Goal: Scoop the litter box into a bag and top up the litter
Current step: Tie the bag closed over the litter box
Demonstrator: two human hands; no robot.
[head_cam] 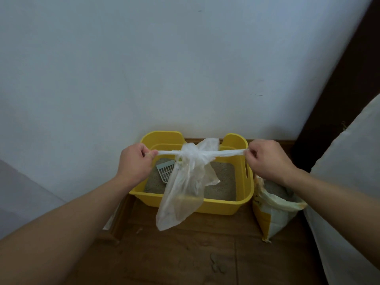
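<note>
While it hangs in the air in front of the near wall of the box, the thin translucent white plastic bag (181, 194) is stretched sideways at its top into two twisted strips that meet in a bunched knot (190, 154). Below the knot the film falls loose and crumpled, with one flap standing up behind and another drooping to the right. Its lower end sags past the box's near rim toward the brown wooden floor (185, 254) without touching it. A faint yellowish patch shows through the film low down; what it is cannot be told.

The left hand (135, 163) is closed into a fist, with its fingers (148, 154) curled tight round the end of the left strip. The right hand (267, 159) is closed the same way, its fingertips (251, 155) pinching the end of the right strip. The two hands are well apart, and the plastic is taut between them.

Behind and below the bag sits the yellow plastic litter box (244, 182), against the pale wall (164, 68). It holds sandy grey litter (222, 182), on which a pale grey slotted plastic scoop (166, 171) lies at the left. Just beside the box on the right stands an open yellow-and-white litter sack (275, 210), grey grains showing at its mouth.
</note>
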